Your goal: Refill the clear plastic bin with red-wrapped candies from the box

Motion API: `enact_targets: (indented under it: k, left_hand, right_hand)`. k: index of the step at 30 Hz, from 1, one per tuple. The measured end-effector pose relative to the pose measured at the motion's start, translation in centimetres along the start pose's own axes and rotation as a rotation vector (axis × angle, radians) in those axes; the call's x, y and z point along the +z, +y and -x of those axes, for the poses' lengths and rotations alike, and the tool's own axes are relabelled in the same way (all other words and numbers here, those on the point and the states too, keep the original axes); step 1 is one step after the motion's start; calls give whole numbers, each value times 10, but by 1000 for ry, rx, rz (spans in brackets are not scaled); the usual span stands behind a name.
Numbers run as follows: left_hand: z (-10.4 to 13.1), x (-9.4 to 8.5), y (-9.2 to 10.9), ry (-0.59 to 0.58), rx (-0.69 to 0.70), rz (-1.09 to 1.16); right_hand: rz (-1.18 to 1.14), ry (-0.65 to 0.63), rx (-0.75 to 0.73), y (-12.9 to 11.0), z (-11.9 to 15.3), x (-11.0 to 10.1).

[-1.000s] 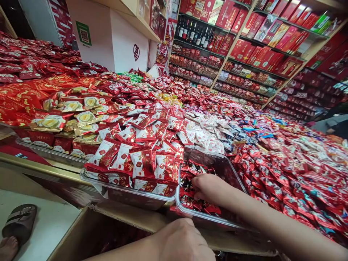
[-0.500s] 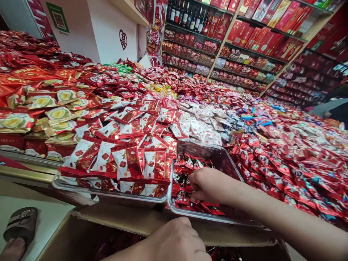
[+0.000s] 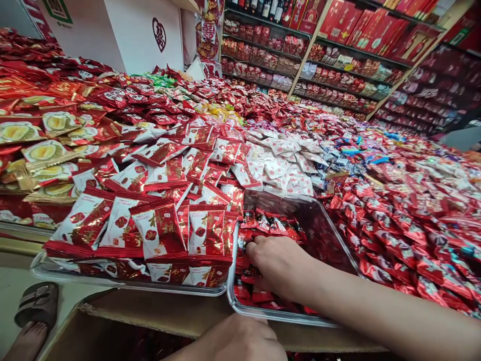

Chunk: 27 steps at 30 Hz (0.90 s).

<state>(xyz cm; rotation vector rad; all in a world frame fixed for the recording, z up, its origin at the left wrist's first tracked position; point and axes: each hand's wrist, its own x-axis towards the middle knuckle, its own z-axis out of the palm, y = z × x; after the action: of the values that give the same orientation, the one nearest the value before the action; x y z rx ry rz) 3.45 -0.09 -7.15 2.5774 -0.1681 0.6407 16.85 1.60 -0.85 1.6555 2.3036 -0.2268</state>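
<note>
My right hand (image 3: 276,265) reaches into a clear plastic bin (image 3: 334,235). Its fingers are curled and touch small red-and-black wrapped candies (image 3: 270,223); whatever is between the fingertips is hidden. Candies lie along the left part of this bin, while its right part shows dark bare wall. My left hand (image 3: 244,341) is low in front of the bin, over a cardboard box (image 3: 158,312). Its knuckles are bent and the fingers are curled out of sight, so what they hold cannot be made out. Dark red wrapped pieces show dimly inside the box.
Left of the bin stands another clear tray (image 3: 131,285) heaped with red-and-white packets (image 3: 160,228). Durian-printed packets (image 3: 48,150), white packets (image 3: 289,170) and red twisted candies (image 3: 394,230) spread around. Shelves (image 3: 300,75) rise behind. A sandaled foot (image 3: 35,311) shows lower left.
The view has tilted down and come closer to the bins. My right hand has shifted slightly left among the candies. My left hand sits lower in the picture.
</note>
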Motion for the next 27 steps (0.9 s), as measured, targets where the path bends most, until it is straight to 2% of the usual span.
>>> enact_targets:
  k: [2,8,13,18,22,27]
  left_hand:
    - [0,1,0,7,-35,-21]
    - [-2,-1,-1,13,59,-45]
    - [0,2,-2,11,63,-64]
    - [3,8,-4,0,110,-115]
    - [4,9,-4,13,119,-130]
    - [3,9,-3,49,138,-135]
  right_hand:
    - [29,30,7,1,-1,3]
    - [88,86,16,6,-1,8]
    - [82,121,17,12,-1,9]
    - [85,99,-19,12,-1,9]
    - [106,109,9,12,0,4]
    - [79,60,22,7,5,-3]
